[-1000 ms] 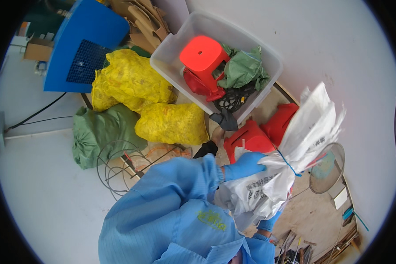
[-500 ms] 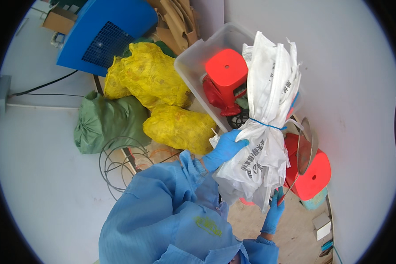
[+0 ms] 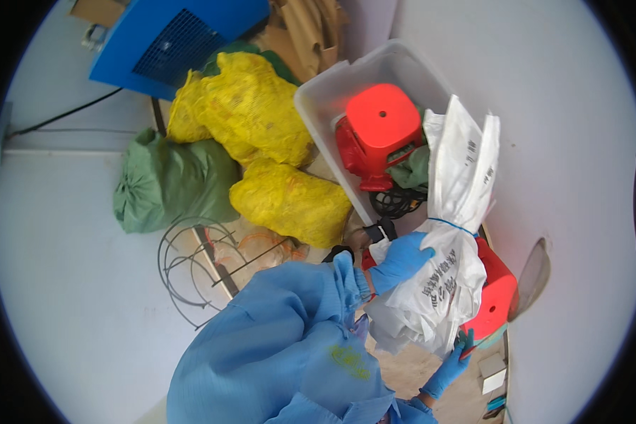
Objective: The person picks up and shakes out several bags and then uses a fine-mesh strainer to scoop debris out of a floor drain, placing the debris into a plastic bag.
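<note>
"At the left side, what is there?"

"A green sack (image 3: 180, 180) with its neck gathered, below a blue casing (image 3: 173, 46) with a dark grille. Next come yellow net sacks (image 3: 258, 106), bulging and heaped together."

"And then?"

"A translucent bin (image 3: 319, 106), with a red stool (image 3: 381, 116), some green cloth (image 3: 413, 168) and a coil of black cable (image 3: 396, 203) inside."

"Where is the left hand?"

"Just in front of the bin. The left hand (image 3: 403, 260) wears a blue glove and grips the white bundle (image 3: 450, 265) below its blue tie (image 3: 451, 224) (the far fingers are hidden, so I can't count them)."

"How does that bundle stand?"

"Nearly upright, its upper end overlapping the bin's right side, its lower end spreading just above the right hand (image 3: 450, 369)."

"What's that one doing?"

"It's gloved in blue too, with fingers closed around a thin red handle (image 3: 467, 352). Whether it also touches the bundle, I cannot tell."

"Farther right?"

"A second red stool (image 3: 495, 290), partly behind the bundle, then a round mesh disc (image 3: 533, 279) near the wall (image 3: 586, 212)."
</note>
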Demonstrator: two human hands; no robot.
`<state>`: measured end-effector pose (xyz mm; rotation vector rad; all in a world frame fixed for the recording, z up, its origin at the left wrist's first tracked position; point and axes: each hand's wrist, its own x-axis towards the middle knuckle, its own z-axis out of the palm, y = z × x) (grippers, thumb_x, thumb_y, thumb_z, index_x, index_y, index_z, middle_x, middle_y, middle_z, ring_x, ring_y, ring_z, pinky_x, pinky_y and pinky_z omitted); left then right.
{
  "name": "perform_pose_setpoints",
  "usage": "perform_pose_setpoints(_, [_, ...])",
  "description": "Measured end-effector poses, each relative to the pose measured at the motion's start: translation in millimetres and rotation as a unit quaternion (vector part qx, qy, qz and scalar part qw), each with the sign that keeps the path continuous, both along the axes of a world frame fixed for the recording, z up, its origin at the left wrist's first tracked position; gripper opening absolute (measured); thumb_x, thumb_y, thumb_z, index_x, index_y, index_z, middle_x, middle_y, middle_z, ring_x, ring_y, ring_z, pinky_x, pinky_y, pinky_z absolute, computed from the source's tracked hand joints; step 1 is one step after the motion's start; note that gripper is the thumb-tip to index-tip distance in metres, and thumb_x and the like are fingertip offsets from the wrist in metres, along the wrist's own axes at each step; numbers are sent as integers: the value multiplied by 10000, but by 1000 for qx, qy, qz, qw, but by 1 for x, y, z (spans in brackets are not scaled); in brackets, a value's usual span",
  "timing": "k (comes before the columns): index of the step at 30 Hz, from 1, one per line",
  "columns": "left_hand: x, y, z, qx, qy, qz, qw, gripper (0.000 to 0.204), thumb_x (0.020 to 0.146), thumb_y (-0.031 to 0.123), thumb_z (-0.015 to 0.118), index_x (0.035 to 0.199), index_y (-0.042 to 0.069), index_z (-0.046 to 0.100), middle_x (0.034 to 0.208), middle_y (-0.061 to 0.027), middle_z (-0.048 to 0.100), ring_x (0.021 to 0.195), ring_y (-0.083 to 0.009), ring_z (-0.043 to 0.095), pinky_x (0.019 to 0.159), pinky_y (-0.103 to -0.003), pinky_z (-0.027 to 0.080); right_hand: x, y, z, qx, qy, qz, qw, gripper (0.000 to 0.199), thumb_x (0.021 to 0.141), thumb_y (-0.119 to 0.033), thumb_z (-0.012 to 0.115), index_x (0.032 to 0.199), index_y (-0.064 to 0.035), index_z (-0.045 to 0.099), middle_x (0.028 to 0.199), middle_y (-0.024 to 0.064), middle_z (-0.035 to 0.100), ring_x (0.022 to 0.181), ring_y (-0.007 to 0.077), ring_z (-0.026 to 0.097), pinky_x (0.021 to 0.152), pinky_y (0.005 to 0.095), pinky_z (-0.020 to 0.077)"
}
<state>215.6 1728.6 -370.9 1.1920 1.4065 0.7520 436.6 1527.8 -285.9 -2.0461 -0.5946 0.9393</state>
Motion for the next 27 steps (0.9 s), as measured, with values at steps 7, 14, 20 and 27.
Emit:
perform_pose_setpoints(7, [-7, -12, -8, 11, 92, 10, 996, 410, 797, 278, 659, 1100, 10, 588, 1025, -188, 624, 928, -344, 606, 814, -395, 472, 3, 31, 8, -56, -71, 47, 995, 371, 974, -158, 412, 1333, -82, 468, 1235, 115, 549, 1124, 205, 519, 916, 348, 413])
perform_pose_setpoints(14, [-13, -20, 2, 23, 99, 38, 994, 412, 794, 283, 657, 1098, 12, 594, 1018, -195, 625, 922, -349, 607, 808, -401, 473, -16, 47, 17, -37, -57, 83, 994, 349, 975, -147, 434, 1297, -25, 491, 1214, 95, 556, 1096, 180, 521, 924, 331, 414])
perform_pose_setpoints(20, [-28, -13, 5, 37, 32, 59, 997, 363, 786, 251, 660, 1060, 18, 613, 958, -193, 642, 897, -355, 611, 790, -401, 478, -34, -2, 17, 43, -91, 85, 991, 348, 975, -143, 434, 1297, -26, 493, 1201, 79, 565, 1074, 167, 525, 914, 324, 420])
perform_pose_setpoints(27, [-16, -7, 17, 54, 24, 66, 996, 384, 785, 264, 662, 1065, 7, 607, 950, -213, 634, 873, -366, 614, 755, -419, 481, -43, -53, 24, 0, -109, -29, 994, 377, 976, -210, 431, 1329, -87, 479, 1196, 100, 580, 1010, 166, 553, 827, 295, 434])
